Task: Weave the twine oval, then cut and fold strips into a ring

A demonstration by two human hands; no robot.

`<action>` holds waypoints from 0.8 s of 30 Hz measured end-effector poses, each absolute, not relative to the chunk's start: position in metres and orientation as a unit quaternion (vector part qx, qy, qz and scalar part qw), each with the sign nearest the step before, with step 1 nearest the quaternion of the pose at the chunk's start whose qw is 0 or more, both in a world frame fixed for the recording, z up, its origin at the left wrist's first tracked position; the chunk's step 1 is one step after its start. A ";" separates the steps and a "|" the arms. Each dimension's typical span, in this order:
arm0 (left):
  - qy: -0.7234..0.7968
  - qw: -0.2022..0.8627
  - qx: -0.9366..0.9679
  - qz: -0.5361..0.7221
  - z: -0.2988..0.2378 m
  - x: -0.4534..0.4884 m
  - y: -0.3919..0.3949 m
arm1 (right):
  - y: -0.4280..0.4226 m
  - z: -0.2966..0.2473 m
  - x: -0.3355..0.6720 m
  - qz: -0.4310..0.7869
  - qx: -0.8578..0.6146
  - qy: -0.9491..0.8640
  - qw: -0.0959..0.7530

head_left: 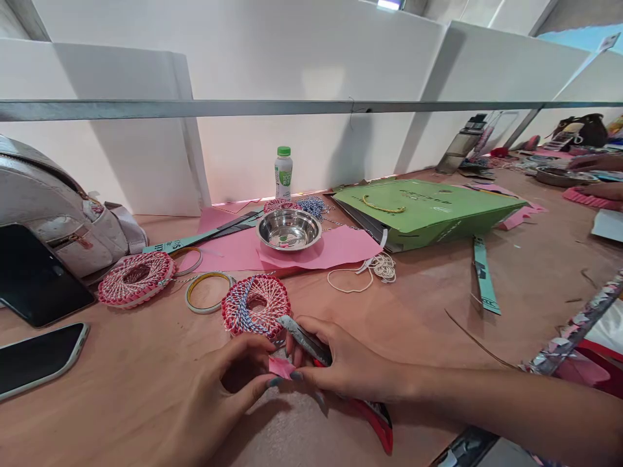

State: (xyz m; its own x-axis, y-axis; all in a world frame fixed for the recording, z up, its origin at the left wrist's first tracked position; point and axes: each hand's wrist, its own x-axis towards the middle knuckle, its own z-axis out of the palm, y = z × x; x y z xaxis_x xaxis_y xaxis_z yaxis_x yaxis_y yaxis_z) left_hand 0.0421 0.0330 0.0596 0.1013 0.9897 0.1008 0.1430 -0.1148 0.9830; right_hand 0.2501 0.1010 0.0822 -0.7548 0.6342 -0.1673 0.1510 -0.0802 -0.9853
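Observation:
My left hand [238, 376] pinches a small piece of pink paper [281, 367] between thumb and fingers, low in the middle of the view. My right hand [341, 363] is closed around a grey-headed, red-handled tool [309, 340] resembling pliers; its exact kind is partly hidden by the palm. The right fingertips also meet the paper's right edge. Just beyond both hands lies a ring wound with red, white and blue thread [256, 305]. A second ring wound with red and white thread [137, 279] rests farther left. Beside them is a tape roll [209, 292].
A steel bowl [289, 231] stands on pink paper sheets [341, 248], near a bottle [283, 172] and cream cord [382, 267]. At right are a green bag [428, 204] and a green strip [484, 275]. Phones [41, 353] and a backpack [63, 207] occupy the left. Another person's hands show far right.

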 end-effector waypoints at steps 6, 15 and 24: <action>0.501 0.435 0.611 0.431 0.062 0.044 0.034 | 0.100 0.082 0.250 0.662 -0.307 -0.660 0.176; 0.488 0.429 0.631 0.424 0.058 0.041 0.035 | 0.102 0.080 0.250 0.664 -0.295 -0.666 0.167; 0.488 0.420 0.630 0.434 0.054 0.039 0.034 | 0.102 0.079 0.250 0.650 -0.300 -0.677 0.172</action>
State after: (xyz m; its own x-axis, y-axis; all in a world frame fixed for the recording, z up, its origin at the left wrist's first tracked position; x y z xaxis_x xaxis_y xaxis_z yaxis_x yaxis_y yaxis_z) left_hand 0.0394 0.0343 0.0538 0.1463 0.9795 0.1381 0.2505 -0.1717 0.9528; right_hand 0.2504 0.1024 0.0794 -0.7615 0.6289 -0.1564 0.1826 -0.0234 -0.9829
